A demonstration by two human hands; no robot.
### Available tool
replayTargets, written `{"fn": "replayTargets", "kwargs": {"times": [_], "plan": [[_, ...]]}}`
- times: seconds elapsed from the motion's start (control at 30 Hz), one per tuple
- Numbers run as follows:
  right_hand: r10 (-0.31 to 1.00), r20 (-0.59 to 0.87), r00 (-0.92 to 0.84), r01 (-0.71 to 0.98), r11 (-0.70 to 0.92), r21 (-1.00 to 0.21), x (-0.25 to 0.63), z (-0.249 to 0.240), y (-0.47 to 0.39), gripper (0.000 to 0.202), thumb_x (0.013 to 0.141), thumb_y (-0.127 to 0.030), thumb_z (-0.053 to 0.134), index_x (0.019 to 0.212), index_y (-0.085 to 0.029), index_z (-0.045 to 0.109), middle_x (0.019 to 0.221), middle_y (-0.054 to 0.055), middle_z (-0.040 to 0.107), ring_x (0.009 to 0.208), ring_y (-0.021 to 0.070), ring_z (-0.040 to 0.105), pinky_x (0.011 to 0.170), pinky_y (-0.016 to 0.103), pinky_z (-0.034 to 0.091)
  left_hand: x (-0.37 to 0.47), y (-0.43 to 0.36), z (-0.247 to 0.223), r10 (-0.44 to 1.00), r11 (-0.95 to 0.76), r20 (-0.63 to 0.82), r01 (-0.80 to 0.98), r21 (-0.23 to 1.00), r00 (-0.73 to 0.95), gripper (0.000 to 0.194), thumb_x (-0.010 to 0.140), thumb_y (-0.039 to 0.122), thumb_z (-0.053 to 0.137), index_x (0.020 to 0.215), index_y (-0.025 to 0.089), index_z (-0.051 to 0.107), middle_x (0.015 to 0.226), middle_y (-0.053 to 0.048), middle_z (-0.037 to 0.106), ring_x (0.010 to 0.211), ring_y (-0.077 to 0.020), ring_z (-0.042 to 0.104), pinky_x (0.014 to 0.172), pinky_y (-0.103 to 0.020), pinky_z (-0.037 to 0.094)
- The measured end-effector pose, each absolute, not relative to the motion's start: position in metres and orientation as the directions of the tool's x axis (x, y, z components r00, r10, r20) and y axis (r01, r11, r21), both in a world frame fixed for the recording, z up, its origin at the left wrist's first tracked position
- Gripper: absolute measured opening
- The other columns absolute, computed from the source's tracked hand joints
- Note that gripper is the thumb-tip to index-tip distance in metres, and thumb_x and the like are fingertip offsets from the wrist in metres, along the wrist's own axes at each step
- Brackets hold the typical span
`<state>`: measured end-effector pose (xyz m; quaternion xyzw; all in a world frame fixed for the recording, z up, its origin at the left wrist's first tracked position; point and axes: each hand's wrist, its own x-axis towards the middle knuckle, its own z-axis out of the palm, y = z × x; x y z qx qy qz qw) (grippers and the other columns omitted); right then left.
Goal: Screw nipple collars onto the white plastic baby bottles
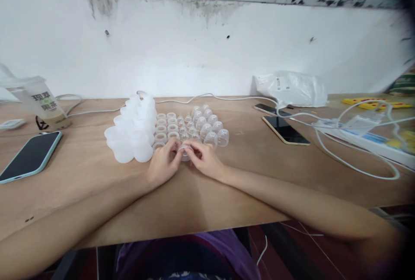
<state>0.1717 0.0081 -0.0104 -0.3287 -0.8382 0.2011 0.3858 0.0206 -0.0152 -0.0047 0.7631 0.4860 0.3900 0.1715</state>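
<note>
Close to the front of the rows of parts, my left hand [164,164] and my right hand [208,160] meet around a small clear plastic ring [186,154]. Thumbs and fingers of both hands pinch it; whether another part sits inside it I cannot tell. Just beyond my left hand stand rows of whitish plastic rings [171,127]. Small clear silicone teats [184,129] are lined up beyond the fingertips. Clear dome caps [206,130] fill the rows behind my right hand. A group of frosted white bottles [131,135] is at the left.
At the left are a drink cup [48,105] and a phone [30,157]. Rightward lie a second phone [285,130], a white plastic bag [292,89], a power strip [372,139] and looping white cables [353,175]. A wall [181,55] rises behind the table [181,206].
</note>
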Motion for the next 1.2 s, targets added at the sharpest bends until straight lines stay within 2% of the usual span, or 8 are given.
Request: {"fn": "replayTargets", "kwargs": {"times": [0.1,0.27,0.37,0.5,0.6,0.8,1.2], "plan": [[0.697,0.51,-0.504,0.395,0.711,-0.582,0.1721,-0.0103,0.0072,0.025,0.084,-0.026,0.036,0.103,-0.019,0.051,0.079,0.002,0.059,0.058,0.0094,0.053,0.059,0.023,0.044,0.0206,-0.017,-0.0046,0.88,-0.457,0.424,0.627,0.631,0.215,0.01,0.082,0.029,0.036,0.082,0.02,0.041,0.073,0.002,0.058,0.061,-0.0115,0.054,0.051,-0.021,0.036],[0.691,0.514,-0.509,0.407,0.719,-0.563,0.172,-0.0136,0.0094,0.025,0.083,-0.023,0.037,0.102,-0.019,0.053,0.078,0.002,0.06,0.06,0.0099,0.054,0.061,0.023,0.044,0.0195,-0.0153,-0.0075,0.879,-0.446,0.417,0.706,0.55,0.23,0.007,0.08,0.027,0.038,0.081,0.02,0.041,0.064,0.003,0.056,0.051,-0.0108,0.049,0.048,-0.021,0.035],[0.69,0.515,-0.508,0.41,0.72,-0.56,0.1719,-0.014,0.0104,0.025,0.083,-0.021,0.037,0.101,-0.019,0.053,0.078,0.001,0.06,0.062,0.01,0.055,0.063,0.023,0.044,0.0192,-0.0139,-0.0076,0.881,-0.439,0.413,0.723,0.534,0.23,0.008,0.079,0.027,0.039,0.081,0.02,0.042,0.067,0.001,0.057,0.053,-0.0114,0.05,0.05,-0.022,0.036],[0.695,0.497,-0.52,0.432,0.716,-0.548,0.1724,-0.0108,0.0087,0.024,0.083,-0.022,0.036,0.101,-0.017,0.052,0.077,0.002,0.061,0.063,0.0103,0.054,0.064,0.024,0.044,0.0186,-0.0142,-0.0058,0.884,-0.438,0.403,0.721,0.537,0.236,0.01,0.08,0.029,0.037,0.082,0.02,0.044,0.071,0.001,0.059,0.057,-0.0119,0.052,0.052,-0.022,0.037],[0.677,0.51,-0.531,0.435,0.734,-0.521,0.1725,-0.0077,0.0064,0.026,0.08,-0.023,0.041,0.104,-0.017,0.049,0.084,0.003,0.061,0.068,0.0115,0.055,0.066,0.025,0.043,0.017,-0.0154,-0.0043,0.882,-0.443,0.407,0.71,0.548,0.236,0.012,0.081,0.027,0.035,0.088,0.021,0.043,0.077,0.001,0.059,0.059,-0.0123,0.053,0.053,-0.023,0.038],[0.662,0.538,-0.522,0.418,0.748,-0.515,0.1729,-0.007,0.0063,0.028,0.077,-0.018,0.043,0.104,-0.017,0.048,0.093,0.004,0.06,0.078,0.0134,0.056,0.07,0.026,0.044,0.0122,-0.0142,-0.0041,0.843,-0.533,0.41,0.642,0.55,0.349,0.021,0.077,0.022,0.041,0.097,0.02,0.039,0.084,-0.002,0.059,0.053,-0.0107,0.051,0.05,-0.022,0.037],[0.665,0.541,-0.515,0.446,0.747,-0.494,0.1726,-0.0098,0.0074,0.028,0.078,-0.017,0.041,0.105,-0.019,0.048,0.096,0.004,0.06,0.083,0.0142,0.057,0.075,0.028,0.043,0.0146,-0.0126,-0.0055,0.848,-0.527,0.416,0.606,0.596,0.329,0.015,0.076,0.022,0.042,0.09,0.02,0.039,0.071,0.002,0.055,0.048,-0.0083,0.046,0.047,-0.02,0.035]]}}
